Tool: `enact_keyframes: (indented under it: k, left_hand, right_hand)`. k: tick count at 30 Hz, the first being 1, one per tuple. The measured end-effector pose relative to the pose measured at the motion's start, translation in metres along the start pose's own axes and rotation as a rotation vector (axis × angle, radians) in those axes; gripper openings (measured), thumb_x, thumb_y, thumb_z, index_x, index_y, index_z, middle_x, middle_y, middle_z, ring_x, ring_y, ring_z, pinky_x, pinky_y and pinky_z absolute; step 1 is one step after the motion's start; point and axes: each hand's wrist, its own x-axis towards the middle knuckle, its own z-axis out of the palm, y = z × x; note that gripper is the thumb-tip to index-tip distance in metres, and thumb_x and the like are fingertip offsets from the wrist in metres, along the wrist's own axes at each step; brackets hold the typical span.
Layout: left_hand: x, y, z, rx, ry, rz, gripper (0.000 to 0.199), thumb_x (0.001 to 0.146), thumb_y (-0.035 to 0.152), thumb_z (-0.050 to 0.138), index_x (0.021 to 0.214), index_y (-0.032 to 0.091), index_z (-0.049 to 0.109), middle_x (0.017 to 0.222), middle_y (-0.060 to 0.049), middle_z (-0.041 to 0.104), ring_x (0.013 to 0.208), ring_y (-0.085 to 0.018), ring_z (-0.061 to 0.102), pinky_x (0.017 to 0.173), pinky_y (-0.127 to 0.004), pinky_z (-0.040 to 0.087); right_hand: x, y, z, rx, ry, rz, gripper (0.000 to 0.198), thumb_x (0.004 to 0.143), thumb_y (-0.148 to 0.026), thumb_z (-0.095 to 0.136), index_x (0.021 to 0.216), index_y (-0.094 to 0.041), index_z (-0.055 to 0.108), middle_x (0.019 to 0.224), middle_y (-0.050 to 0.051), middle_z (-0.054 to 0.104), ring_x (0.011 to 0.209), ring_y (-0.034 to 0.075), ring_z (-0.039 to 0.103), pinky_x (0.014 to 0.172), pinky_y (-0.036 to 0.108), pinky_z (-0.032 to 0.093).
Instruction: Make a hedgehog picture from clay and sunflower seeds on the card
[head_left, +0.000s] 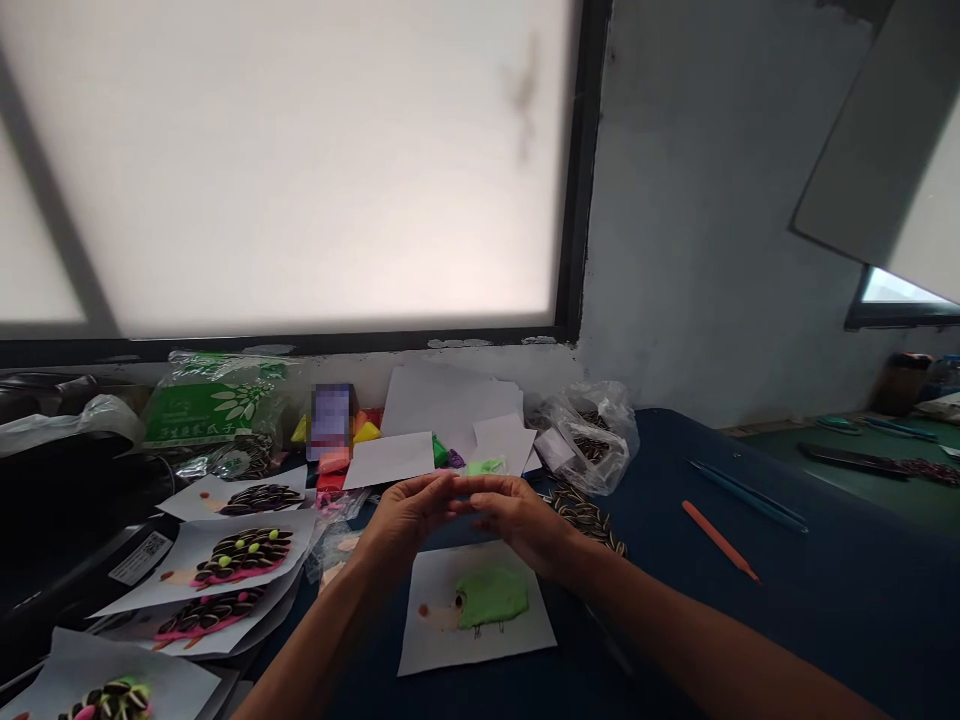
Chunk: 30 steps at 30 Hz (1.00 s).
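My left hand [411, 515] and my right hand [519, 518] meet at the fingertips over the table, fingers closed together. Whatever lies between them, if anything, is too small or hidden to make out. Just below them a white card [420, 650] lies flat. On it is a hedgehog picture with a flattened light-green clay body [491, 597], a beige clay snout and a dark eye. Right behind my fingertips a lump of light-green clay [486, 467] rests on white paper. Striped sunflower seeds [589, 518] are heaped beside my right hand.
Finished-looking hedgehog cards [244, 550] with seeds are stacked at left. Behind stand a green seed bag [199, 415], white sheets [442, 395] and a clear bag of seeds [592, 440]. An orange clay tool [720, 540] and blue tweezers [750, 497] lie at right.
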Motion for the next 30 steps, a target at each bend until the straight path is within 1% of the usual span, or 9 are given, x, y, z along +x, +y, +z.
enact_keyframes:
  k: [4,9,12,15,18,20,22,26,30]
  left_hand:
    - [0.001,0.0,-0.003,-0.001,-0.029,0.01,0.041,0.057,0.036,0.091,0.084,0.01,0.077,0.075,-0.007,0.074,0.062,-0.012,0.063,0.063,-0.023,0.052]
    - [0.006,-0.002,-0.01,0.051,-0.028,-0.017,0.042,0.059,0.034,0.091,0.089,0.009,0.075,0.088,-0.012,0.075,0.071,-0.016,0.068,0.065,-0.024,0.053]
    - [0.007,-0.004,-0.011,0.079,0.012,-0.001,0.041,0.056,0.035,0.092,0.084,0.012,0.072,0.075,-0.005,0.073,0.064,-0.014,0.067,0.061,-0.022,0.052]
    - [0.005,-0.005,-0.009,0.095,0.032,-0.002,0.043,0.053,0.042,0.092,0.074,0.014,0.067,0.065,0.0,0.067,0.053,-0.012,0.064,0.051,-0.02,0.048]
    - [0.004,-0.004,-0.007,0.112,0.027,-0.034,0.047,0.058,0.051,0.086,0.075,0.013,0.066,0.064,0.0,0.066,0.048,-0.011,0.062,0.045,-0.019,0.043]
    - [0.003,-0.003,-0.007,0.145,0.013,-0.07,0.047,0.063,0.054,0.082,0.077,0.013,0.066,0.056,0.002,0.061,0.044,-0.01,0.058,0.042,-0.019,0.041]
    - [0.003,-0.001,-0.008,0.167,0.001,-0.087,0.047,0.065,0.055,0.081,0.078,0.012,0.067,0.051,0.004,0.056,0.041,-0.008,0.054,0.041,-0.018,0.039]
    - [0.003,0.002,-0.01,0.156,-0.018,-0.085,0.047,0.059,0.048,0.087,0.085,0.012,0.072,0.061,0.003,0.06,0.045,-0.006,0.054,0.043,-0.017,0.037]
    - [0.003,0.004,-0.013,0.138,-0.061,-0.118,0.048,0.055,0.033,0.092,0.096,0.014,0.073,0.078,-0.003,0.069,0.058,-0.009,0.061,0.057,-0.021,0.047]
  right_hand:
    - [-0.002,-0.006,0.0,0.084,-0.017,0.028,0.029,0.073,-0.032,0.071,0.098,-0.019,0.074,0.096,0.008,0.072,0.1,0.021,0.066,0.093,0.037,0.043]
    - [-0.001,-0.006,-0.003,0.104,0.038,0.037,0.04,0.071,-0.036,0.076,0.107,-0.021,0.068,0.102,0.006,0.07,0.093,0.019,0.067,0.085,0.032,0.045]
    - [0.0,-0.002,-0.004,0.059,0.107,0.027,0.031,0.069,-0.04,0.08,0.087,-0.018,0.067,0.089,0.003,0.068,0.084,0.016,0.066,0.074,0.027,0.044]
    - [0.002,0.002,-0.005,0.013,0.178,0.007,0.035,0.064,-0.042,0.083,0.069,-0.018,0.057,0.068,-0.003,0.061,0.068,0.012,0.059,0.064,0.024,0.041]
    - [0.002,0.005,-0.006,-0.02,0.19,0.007,0.038,0.061,-0.043,0.083,0.065,-0.018,0.055,0.059,-0.005,0.056,0.057,0.01,0.052,0.059,0.024,0.039]
    - [0.001,0.004,-0.006,-0.036,0.186,0.01,0.038,0.06,-0.043,0.083,0.066,-0.018,0.057,0.058,-0.005,0.056,0.055,0.01,0.05,0.058,0.025,0.039]
    - [0.001,0.003,-0.006,-0.05,0.184,0.008,0.036,0.061,-0.043,0.083,0.066,-0.017,0.058,0.059,-0.004,0.056,0.055,0.01,0.049,0.058,0.025,0.038]
    - [0.0,-0.001,-0.006,-0.077,0.177,-0.008,0.034,0.062,-0.043,0.082,0.068,-0.017,0.062,0.062,-0.003,0.058,0.057,0.01,0.05,0.059,0.025,0.039]
    - [0.0,-0.001,-0.006,-0.095,0.16,-0.023,0.037,0.067,-0.05,0.077,0.074,-0.016,0.065,0.074,0.001,0.066,0.06,0.01,0.055,0.06,0.025,0.041]
